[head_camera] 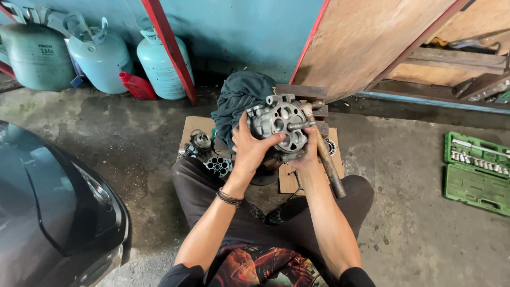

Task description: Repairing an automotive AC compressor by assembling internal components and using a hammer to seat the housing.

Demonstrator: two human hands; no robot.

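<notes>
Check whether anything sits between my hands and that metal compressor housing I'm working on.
Nothing visible does. The left hand already grips the compressor housing directly, and the right hand holds its other side together with a hammer, whose handle lies along that hand.

Stained concrete floor [414, 175], blue wall [239, 26], leaning wooden board [366, 37], three pale gas cylinders [101, 56].

Inventory — three gas cylinders [101, 56], one green socket case [476, 172], one metal housing [280, 126], one hammer [325, 155], one red can [137, 86], one dark cloth [240, 95].
</notes>
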